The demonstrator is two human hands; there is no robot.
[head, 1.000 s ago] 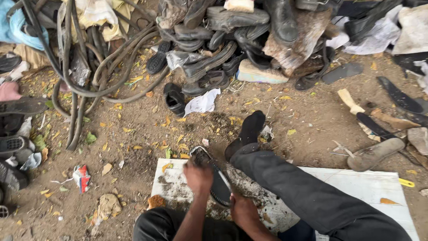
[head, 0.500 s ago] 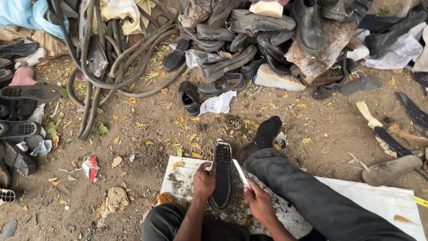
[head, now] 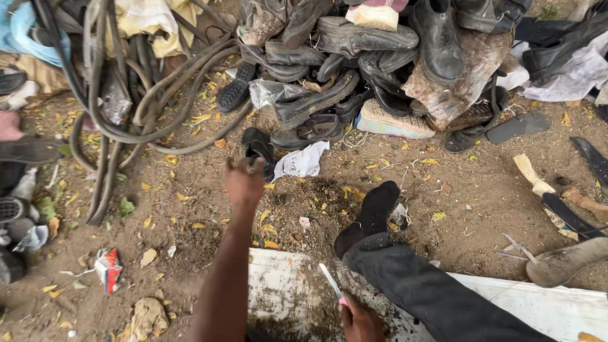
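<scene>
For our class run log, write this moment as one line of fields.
left hand: stretched toward black shoe, grip unclear | right hand: holds white blade | over white board | shoe pile beyond

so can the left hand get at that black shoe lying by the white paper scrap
Probably yes. The left hand is stretched out and already next to the black shoe. Only bare dirt and leaves lie between them, and the white paper scrap sits off to the side.
</scene>
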